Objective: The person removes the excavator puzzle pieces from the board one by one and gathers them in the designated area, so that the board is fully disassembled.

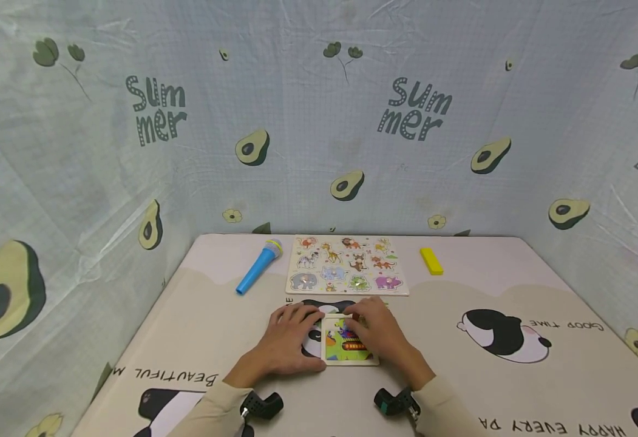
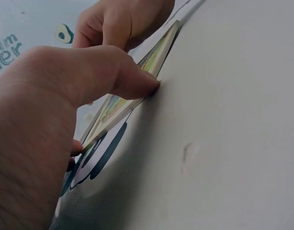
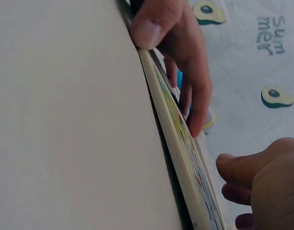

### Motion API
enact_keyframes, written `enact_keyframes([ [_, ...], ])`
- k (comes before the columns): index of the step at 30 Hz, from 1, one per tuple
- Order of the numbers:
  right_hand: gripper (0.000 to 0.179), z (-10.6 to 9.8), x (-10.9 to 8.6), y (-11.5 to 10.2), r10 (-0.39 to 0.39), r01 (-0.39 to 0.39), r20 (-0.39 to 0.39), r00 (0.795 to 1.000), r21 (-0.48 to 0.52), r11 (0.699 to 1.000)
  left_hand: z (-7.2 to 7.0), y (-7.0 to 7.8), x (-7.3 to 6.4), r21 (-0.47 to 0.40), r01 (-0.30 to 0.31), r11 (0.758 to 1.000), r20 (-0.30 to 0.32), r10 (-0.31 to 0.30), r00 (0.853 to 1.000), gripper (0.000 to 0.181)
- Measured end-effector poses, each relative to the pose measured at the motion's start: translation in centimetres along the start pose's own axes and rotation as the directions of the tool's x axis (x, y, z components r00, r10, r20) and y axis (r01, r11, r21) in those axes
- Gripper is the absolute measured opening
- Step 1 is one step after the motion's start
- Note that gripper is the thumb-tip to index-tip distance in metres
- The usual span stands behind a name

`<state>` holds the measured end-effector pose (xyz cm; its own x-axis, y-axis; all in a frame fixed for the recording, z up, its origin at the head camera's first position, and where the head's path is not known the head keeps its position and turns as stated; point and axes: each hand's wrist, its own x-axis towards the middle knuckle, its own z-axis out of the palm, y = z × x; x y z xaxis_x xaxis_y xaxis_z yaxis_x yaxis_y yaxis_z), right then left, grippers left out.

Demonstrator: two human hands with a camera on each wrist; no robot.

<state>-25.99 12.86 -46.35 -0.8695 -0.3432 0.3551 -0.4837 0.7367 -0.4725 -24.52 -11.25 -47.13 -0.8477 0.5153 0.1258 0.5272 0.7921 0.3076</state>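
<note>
A small square jigsaw puzzle point(image 1: 349, 349) with a pale frame and a colourful picture lies on the table in front of me. My left hand point(image 1: 291, 340) holds it along its left side, the thumb point(image 2: 142, 85) at the near edge and the fingers towards the far corner. My right hand point(image 1: 382, 331) is over the puzzle's upper right part, covering some of the picture. In the right wrist view, its thumb point(image 3: 235, 167) and bent fingers are spread a little apart with nothing visible between them.
Beyond the puzzle lies a larger animal peg board point(image 1: 346, 265). A blue toy microphone point(image 1: 255, 270) is to its left and a yellow block point(image 1: 431, 261) to its right. Patterned curtains point(image 1: 308, 121) stand around the printed tablecloth point(image 1: 433, 376).
</note>
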Motion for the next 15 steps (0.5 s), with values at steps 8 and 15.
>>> enact_keyframes([
  [8, 0.011, 0.8, 0.1, -0.3, -0.065, 0.066, 0.046, 0.997, -0.019, 0.998, 0.0, 0.0, 0.0, -0.006, 0.004, 1.000, 0.007, -0.004, 1.000, 0.090],
  [15, 0.009, 1.3, 0.1, -0.4, -0.068, 0.072, 0.099, 0.993, -0.035, 0.997, 0.0, 0.1, 0.0, -0.014, -0.003, 1.000, -0.001, 0.003, 1.000, 0.091],
])
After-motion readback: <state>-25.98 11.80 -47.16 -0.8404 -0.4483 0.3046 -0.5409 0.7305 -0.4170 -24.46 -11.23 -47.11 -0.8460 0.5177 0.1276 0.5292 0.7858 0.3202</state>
